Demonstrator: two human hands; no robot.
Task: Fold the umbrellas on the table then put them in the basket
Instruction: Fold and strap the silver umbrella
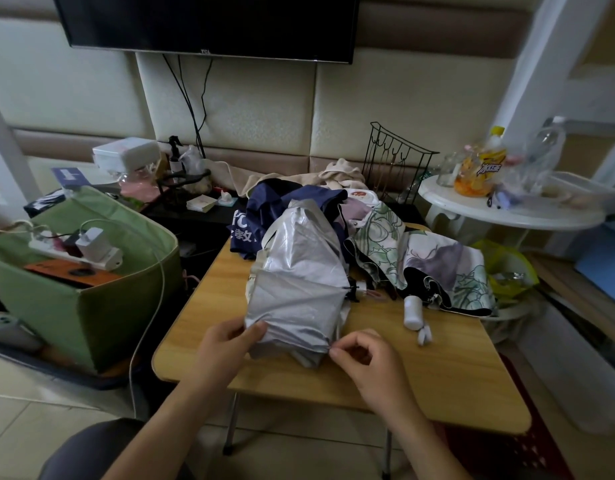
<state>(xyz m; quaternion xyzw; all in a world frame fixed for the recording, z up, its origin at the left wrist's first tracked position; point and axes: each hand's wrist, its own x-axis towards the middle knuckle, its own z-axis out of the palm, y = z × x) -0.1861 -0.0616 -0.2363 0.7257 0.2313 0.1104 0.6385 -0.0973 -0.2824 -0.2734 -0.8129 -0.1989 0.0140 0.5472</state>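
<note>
Both hands work the near edge of the silver umbrella (295,282) on the wooden surface (437,382). The left hand (226,344) grips the canopy's near left corner, thumb on top; the right hand (363,355) pinches a rib tip at its near right edge. Just beyond lie a floral umbrella (437,261), its white handle (412,311) toward the viewer, and a navy umbrella (264,209). The green basket (84,292) stands left of the surface.
</note>
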